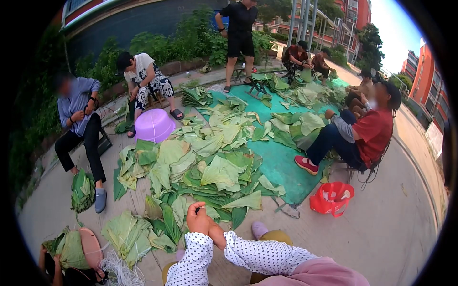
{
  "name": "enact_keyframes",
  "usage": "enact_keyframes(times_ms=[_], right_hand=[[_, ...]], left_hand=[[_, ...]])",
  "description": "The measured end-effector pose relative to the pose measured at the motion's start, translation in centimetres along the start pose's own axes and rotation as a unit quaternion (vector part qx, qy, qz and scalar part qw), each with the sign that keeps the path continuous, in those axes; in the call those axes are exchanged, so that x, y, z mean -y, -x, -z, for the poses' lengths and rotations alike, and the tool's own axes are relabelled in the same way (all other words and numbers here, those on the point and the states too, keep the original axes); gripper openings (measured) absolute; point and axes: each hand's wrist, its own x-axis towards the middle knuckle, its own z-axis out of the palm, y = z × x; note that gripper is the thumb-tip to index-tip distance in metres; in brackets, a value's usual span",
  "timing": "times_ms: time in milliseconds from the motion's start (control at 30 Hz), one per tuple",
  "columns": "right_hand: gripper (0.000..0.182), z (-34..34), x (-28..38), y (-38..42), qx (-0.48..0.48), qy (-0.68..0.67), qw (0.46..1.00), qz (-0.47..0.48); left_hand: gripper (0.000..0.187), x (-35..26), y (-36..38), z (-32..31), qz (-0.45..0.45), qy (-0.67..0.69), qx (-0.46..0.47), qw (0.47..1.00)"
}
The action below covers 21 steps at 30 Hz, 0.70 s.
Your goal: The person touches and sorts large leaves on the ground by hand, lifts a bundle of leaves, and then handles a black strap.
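My left hand is held in front of me, its fingers curled closed. A small dark spot shows between the fingertips, too small to name. My right hand crosses close against it at the wrist, its fingers hidden behind the left hand. Both sleeves are white with dark dots. Just beyond my hands spreads a large heap of flat green leaves, wide and layered, some pale and some darker. Folded leaves lie in a bundle to the left of my hands.
A green sheet lies beneath part of the leaves. A purple basin stands at the left, a red bag at the right. White strings lie at lower left. Several people sit around the heap; one person stands at the back.
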Motion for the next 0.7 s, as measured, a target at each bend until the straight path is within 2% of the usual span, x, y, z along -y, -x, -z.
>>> enact_keyframes(times_ms=[100, 167, 267, 400, 500, 600, 700], right_hand=[[0.034, 0.0, 0.0, 0.1, 0.007, 0.049, 0.999, 0.011], [0.033, 0.1, -0.3, 0.0, -0.001, 0.105, 0.993, 0.056], [0.035, 0.2, -1.2, -0.2, -0.015, 0.033, 0.999, 0.029], [0.043, 0.3, -2.5, -0.4, -0.015, 0.060, 0.997, 0.042], [0.041, 0.8, -3.5, -0.7, 0.016, 0.072, 0.996, 0.043], [0.042, 0.7, -3.8, -1.0, 0.002, 0.085, 0.993, 0.076], [0.042, 0.6, -2.5, -0.5, 0.016, 0.198, 0.974, 0.112]], left_hand=[[0.014, 0.1, 0.0, 0.0, -0.002, 0.005, 0.003, 1.000], [0.015, -0.1, 0.1, 0.1, 0.009, 0.007, 0.006, 1.000], [0.015, 0.4, -0.1, 0.2, 0.009, 0.002, 0.012, 1.000], [0.015, 0.5, -0.2, 0.2, 0.006, -0.007, 0.010, 1.000], [0.015, 0.3, -0.1, 0.2, 0.015, -0.008, 0.011, 1.000], [0.015, 0.3, 0.0, 0.2, 0.023, 0.004, 0.011, 1.000], [0.015, 0.5, -0.1, 0.2, -0.002, -0.014, 0.010, 1.000]])
